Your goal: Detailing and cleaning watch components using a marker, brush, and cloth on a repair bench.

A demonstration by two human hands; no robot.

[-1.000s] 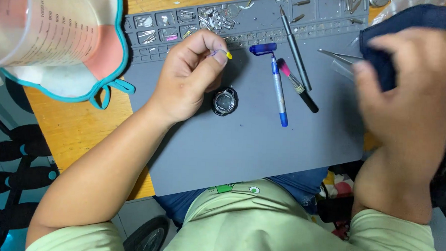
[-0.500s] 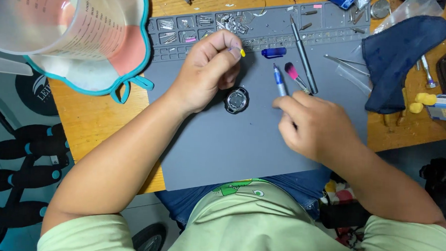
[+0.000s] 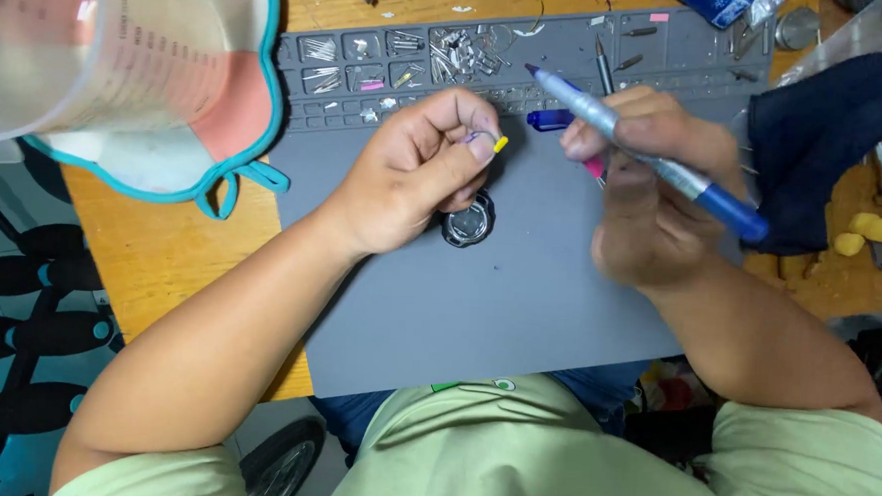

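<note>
Grey mat [image 3: 518, 311]: flat on wooden tabletop [image 3: 163, 256], small parts in its top compartments.
Left hand [image 3: 419, 173]: fingertips pinched on tiny yellow-tipped piece [image 3: 500, 143], just above round watch case [image 3: 468, 222] on mat.
Right hand [image 3: 652, 188]: closed around silver-and-blue pen tool [image 3: 653, 158], tip aimed up-left.
Dark blue cloth [image 3: 822, 146]: right of hands.

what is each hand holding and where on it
Right hand grips a blue-and-silver pen tool around its middle. Left hand pinches a small yellow-tipped piece between its fingertips.
</note>
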